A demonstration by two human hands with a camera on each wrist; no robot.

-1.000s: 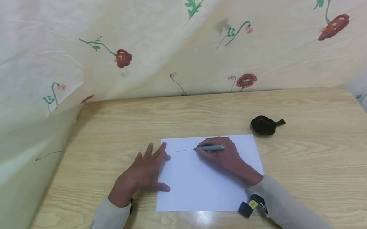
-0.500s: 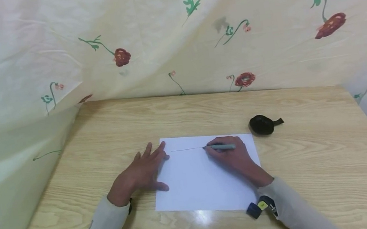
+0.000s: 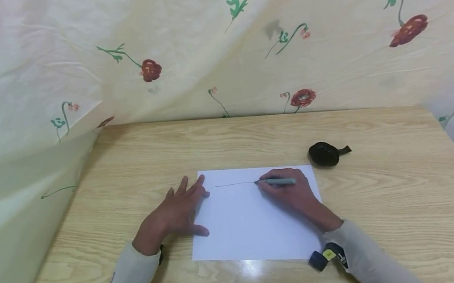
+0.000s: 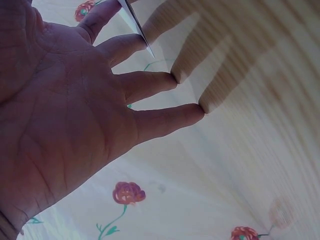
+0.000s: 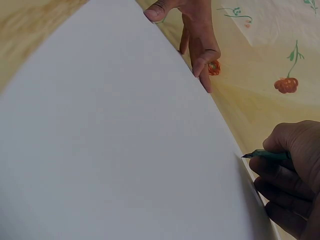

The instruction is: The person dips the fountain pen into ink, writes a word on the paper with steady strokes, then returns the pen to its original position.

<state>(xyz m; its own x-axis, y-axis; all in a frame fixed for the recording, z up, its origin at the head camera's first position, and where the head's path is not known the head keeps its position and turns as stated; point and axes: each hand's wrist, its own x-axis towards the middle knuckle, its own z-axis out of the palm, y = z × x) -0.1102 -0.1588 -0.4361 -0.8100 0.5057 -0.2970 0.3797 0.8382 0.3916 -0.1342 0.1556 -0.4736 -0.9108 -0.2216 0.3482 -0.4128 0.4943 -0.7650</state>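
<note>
A sheet of white paper [image 3: 246,225] lies on the wooden table, and a thin dark line [image 3: 230,184] runs across its upper part. My right hand [image 3: 291,192] pinches a grey-green pen [image 3: 280,181], its dark tip at the line's right end. In the right wrist view the pen [image 5: 270,154] sits between thumb and fingers. My left hand [image 3: 178,212] is spread at the paper's left edge, thumb and some fingertips on the sheet. In the left wrist view the fingers [image 4: 170,120] reach straight out, with fingertips on the table and the paper's edge [image 4: 135,25] beside them.
A small black pan-shaped object [image 3: 324,154] with a short handle sits just beyond the paper's upper right corner. A flowered cloth [image 3: 197,45] hangs behind the wooden table [image 3: 387,178] and along its left side. A dark wrist device [image 3: 327,256] is strapped at the right sleeve.
My right hand has moved to the right with the pen, and the drawn line has grown longer that way. The left hand has stayed in place on the paper.
</note>
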